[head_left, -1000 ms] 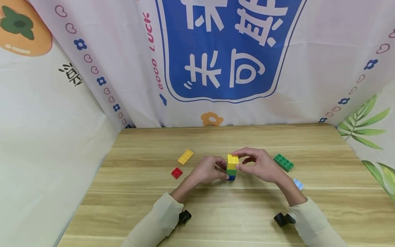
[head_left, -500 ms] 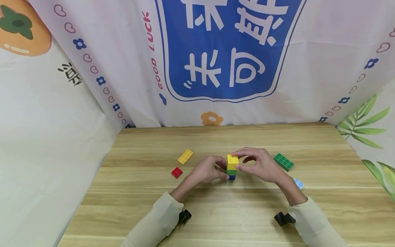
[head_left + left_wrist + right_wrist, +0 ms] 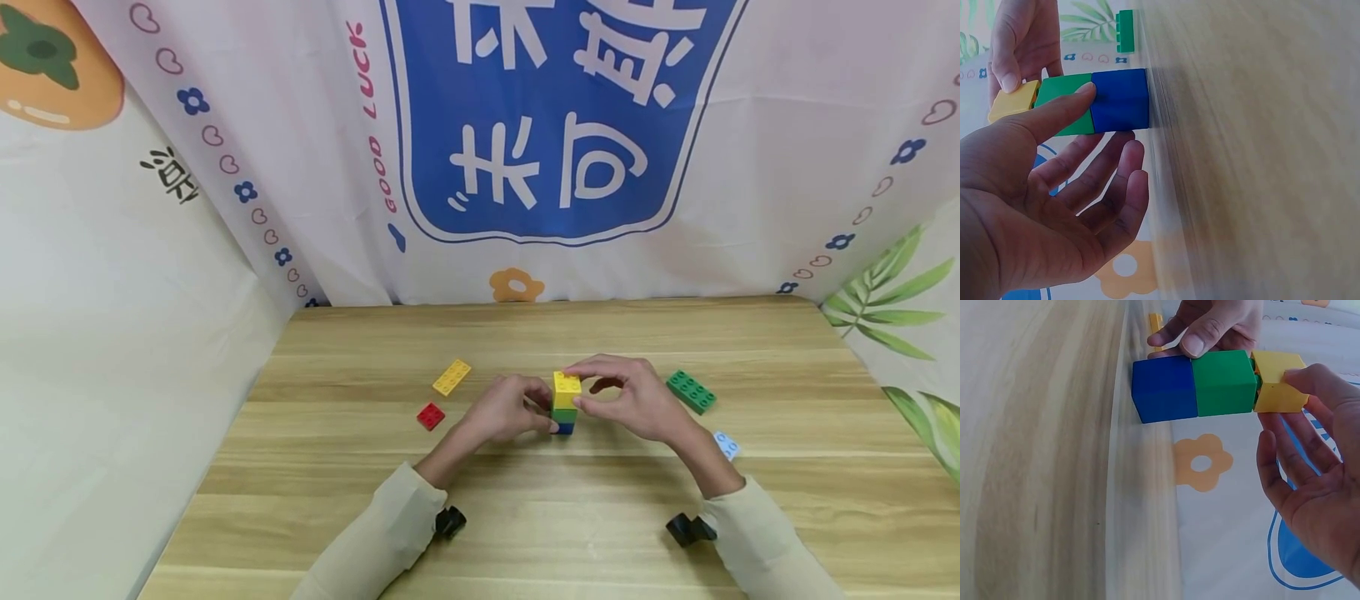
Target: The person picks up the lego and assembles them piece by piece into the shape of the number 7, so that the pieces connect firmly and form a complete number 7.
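A small tower of bricks stands on the wooden table: a blue brick (image 3: 1165,390) at the bottom, a green brick (image 3: 1225,383) on it, and a yellow brick (image 3: 1277,381) at the top. My left hand (image 3: 513,408) pinches the lower two, its thumb lying across the seam between green and blue in the left wrist view. From the other side, my right hand (image 3: 630,402) pinches the yellow brick between thumb and fingers. A narrow gap with green studs showing separates yellow from green in the right wrist view, and the yellow brick looks slightly tilted.
Left of the hands lie a flat yellow plate (image 3: 452,377) and a small red brick (image 3: 431,417). On the right are a long green brick (image 3: 692,392) and a light blue piece (image 3: 726,445), partly covered by the right forearm. A printed cloth (image 3: 337,267) hangs behind the table.
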Motion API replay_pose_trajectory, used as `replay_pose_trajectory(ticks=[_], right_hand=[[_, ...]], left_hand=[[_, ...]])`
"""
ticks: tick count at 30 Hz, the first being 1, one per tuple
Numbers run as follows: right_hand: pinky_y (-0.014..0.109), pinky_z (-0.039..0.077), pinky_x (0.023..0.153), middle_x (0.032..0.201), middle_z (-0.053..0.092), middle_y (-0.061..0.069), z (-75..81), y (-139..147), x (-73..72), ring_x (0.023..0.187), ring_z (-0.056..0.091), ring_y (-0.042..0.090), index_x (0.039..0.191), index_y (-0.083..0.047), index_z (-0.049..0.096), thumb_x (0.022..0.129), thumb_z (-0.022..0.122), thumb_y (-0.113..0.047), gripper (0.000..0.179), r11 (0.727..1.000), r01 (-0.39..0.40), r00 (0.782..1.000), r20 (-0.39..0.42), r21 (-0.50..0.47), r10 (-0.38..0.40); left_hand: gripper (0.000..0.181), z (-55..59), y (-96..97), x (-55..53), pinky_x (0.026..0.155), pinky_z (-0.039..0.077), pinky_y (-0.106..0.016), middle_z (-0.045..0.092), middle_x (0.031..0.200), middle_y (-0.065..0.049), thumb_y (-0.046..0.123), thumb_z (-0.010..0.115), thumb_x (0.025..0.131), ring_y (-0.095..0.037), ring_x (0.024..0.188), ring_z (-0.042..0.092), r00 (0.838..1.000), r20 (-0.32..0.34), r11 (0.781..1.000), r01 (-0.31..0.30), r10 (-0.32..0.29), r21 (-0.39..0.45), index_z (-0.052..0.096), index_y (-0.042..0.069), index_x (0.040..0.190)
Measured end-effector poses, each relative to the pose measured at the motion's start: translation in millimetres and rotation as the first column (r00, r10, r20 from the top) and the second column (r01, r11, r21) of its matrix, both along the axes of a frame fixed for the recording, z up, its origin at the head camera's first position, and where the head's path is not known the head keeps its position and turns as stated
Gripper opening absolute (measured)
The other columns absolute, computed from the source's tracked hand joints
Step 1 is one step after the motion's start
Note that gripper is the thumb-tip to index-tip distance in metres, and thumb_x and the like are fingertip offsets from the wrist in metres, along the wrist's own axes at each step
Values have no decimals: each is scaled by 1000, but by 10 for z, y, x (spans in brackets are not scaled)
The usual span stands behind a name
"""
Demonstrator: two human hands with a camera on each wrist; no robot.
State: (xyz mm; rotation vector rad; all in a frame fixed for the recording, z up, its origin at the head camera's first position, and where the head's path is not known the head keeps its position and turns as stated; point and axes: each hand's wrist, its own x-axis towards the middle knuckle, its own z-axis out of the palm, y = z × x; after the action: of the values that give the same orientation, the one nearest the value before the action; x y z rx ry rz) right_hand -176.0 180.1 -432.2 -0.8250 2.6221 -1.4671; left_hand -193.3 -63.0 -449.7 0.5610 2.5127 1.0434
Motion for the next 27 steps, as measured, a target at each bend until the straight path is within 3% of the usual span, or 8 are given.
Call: replay_pose_trajectory(ticks=[10, 21, 27], right_hand=[[48, 66, 87, 130, 77, 6, 39, -14, 16, 98, 76, 23, 127, -17, 80, 90, 86, -7, 39, 1000, -22, 1000, -9, -8, 22], [39, 66, 88, 133, 75, 8, 50, -32, 16, 94, 75, 15, 127, -16, 80, 90, 86, -8, 39, 1000, 3, 999, 45, -19, -2], [35, 66, 88, 134, 75, 9, 35, -28, 18, 97, 76, 18, 127, -16, 80, 90, 87, -10, 39, 999, 11, 998, 55, -31, -9]], left_hand=[[27, -9, -5, -5, 93, 63, -39, 80, 111, -3, 18, 90, 89, -16, 98, 74, 1000, -6, 1000, 1, -1, 9, 79, 13, 113], [26, 13, -14, -4, 90, 64, -37, 81, 111, -4, 14, 89, 88, -16, 97, 74, 1000, -3, 1000, 4, -4, 30, 79, 13, 112], [26, 2, -11, 0, 91, 64, -37, 81, 111, -4, 13, 90, 88, -16, 98, 75, 1000, 1, 999, 7, -7, 31, 79, 13, 112]])
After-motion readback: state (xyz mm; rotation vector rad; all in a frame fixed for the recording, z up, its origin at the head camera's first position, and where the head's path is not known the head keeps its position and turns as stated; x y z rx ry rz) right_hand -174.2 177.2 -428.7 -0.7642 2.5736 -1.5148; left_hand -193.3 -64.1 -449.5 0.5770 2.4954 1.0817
